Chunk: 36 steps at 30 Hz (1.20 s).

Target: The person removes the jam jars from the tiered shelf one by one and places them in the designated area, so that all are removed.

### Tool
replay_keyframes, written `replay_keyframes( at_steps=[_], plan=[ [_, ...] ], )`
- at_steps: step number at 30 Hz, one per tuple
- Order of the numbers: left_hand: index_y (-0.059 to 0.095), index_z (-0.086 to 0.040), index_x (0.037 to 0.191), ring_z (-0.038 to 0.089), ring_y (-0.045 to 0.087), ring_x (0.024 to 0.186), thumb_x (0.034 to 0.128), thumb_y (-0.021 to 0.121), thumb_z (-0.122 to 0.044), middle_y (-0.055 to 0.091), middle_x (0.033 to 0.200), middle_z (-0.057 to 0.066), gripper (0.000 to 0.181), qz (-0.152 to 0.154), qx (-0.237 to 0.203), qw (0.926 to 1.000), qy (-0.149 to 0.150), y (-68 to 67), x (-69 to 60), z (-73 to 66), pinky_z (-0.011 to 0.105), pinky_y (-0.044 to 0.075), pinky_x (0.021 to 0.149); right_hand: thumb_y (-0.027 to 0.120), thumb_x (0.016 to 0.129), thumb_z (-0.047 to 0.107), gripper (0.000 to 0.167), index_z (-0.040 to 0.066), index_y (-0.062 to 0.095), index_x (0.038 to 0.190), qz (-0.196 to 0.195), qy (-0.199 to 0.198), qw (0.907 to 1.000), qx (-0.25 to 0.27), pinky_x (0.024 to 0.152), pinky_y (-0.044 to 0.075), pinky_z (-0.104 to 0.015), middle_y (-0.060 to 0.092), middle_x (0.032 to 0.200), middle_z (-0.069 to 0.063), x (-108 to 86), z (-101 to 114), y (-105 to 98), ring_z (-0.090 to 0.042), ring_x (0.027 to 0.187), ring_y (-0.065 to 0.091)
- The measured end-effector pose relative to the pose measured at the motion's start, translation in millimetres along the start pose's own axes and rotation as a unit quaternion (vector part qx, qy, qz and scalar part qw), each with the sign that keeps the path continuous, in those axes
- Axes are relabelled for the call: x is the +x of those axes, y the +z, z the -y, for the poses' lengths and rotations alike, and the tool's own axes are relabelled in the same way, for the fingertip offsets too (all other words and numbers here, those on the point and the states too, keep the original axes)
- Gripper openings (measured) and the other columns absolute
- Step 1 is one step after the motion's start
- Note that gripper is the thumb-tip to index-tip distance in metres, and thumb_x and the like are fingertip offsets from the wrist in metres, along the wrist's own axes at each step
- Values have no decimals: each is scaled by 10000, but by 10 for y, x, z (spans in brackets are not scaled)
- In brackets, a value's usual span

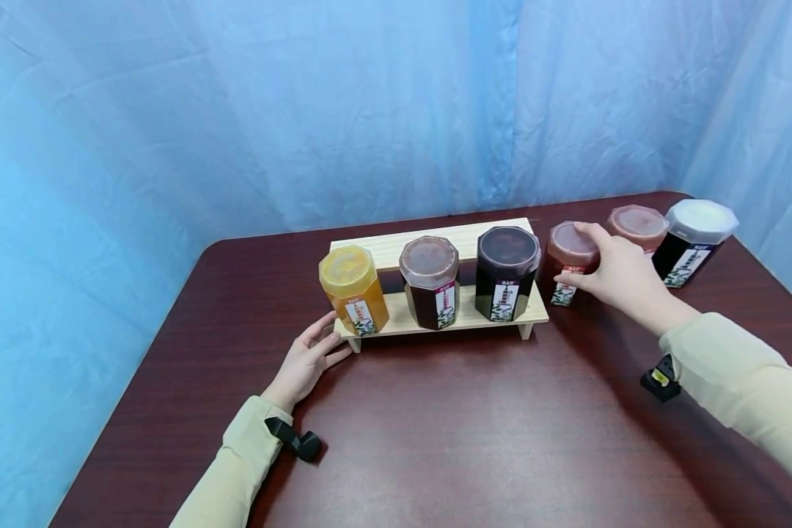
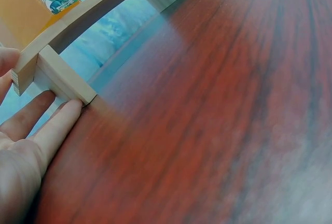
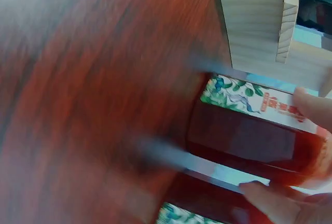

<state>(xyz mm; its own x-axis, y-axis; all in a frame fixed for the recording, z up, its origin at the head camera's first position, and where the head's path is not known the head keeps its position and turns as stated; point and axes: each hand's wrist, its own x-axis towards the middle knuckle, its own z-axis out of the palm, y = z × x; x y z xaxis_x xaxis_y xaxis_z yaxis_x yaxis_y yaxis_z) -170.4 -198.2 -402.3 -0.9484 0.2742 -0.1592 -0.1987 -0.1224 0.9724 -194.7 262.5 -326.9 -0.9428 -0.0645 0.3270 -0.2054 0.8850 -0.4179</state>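
My right hand grips a jar of dark red contents with a pinkish lid, just right of the wooden rack. In the right wrist view the held jar stands on the table beside the rack's end, thumb on its label. My left hand is at the rack's left end; in the left wrist view its straight fingers touch the rack's leg. On the rack's lower step stand a yellow jar, a dark brown jar and a near-black jar.
Right of the held jar stand another pink-lidded jar and a dark jar with a whitish lid. The rack's raised back board runs behind its jars. Blue curtain hangs behind the dark wooden table.
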Motion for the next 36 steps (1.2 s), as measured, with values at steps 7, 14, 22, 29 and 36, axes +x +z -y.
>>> replay_keyframes(
  at_steps=[7,14,22,29,36],
  plan=[
    [206,-74,1510,272,383,1311,1007,424,-81,258,1514,169,548,-2,35,10000,61,1,-11,4,438,433,1020,801,734,285,759,63,427,1356,-3,-99,9984,-555,604,450,-593,633,880,-345,-9,76,-63,-491,707,593],
    [199,-70,1511,268,384,1309,1005,427,-77,253,1512,177,555,50,-35,10000,67,-10,-13,9,443,426,1024,805,742,276,773,81,417,1382,-119,-69,9987,-497,614,438,-621,633,852,-345,27,73,-43,-518,660,573],
    [199,-67,1510,190,484,1222,1004,424,-72,271,1498,191,554,70,-25,9999,110,0,-11,-1,421,446,1011,811,738,246,785,65,405,1386,-266,-114,9981,-549,606,430,-665,617,885,-378,68,32,-3,-555,667,560],
    [199,-75,1511,202,464,1246,1007,421,-81,275,1503,176,551,22,55,9999,128,3,-10,2,416,451,1006,790,760,241,786,55,381,1405,-192,-54,9983,-554,619,438,-662,607,904,-387,101,30,27,-547,692,563],
    [201,-78,1512,159,498,1202,1007,418,-74,285,1492,182,549,23,1,9999,128,2,-12,7,415,451,1006,777,773,252,791,62,359,1417,-99,34,9982,-588,613,444,-654,599,919,-398,106,38,8,-559,736,564]
  ],
)
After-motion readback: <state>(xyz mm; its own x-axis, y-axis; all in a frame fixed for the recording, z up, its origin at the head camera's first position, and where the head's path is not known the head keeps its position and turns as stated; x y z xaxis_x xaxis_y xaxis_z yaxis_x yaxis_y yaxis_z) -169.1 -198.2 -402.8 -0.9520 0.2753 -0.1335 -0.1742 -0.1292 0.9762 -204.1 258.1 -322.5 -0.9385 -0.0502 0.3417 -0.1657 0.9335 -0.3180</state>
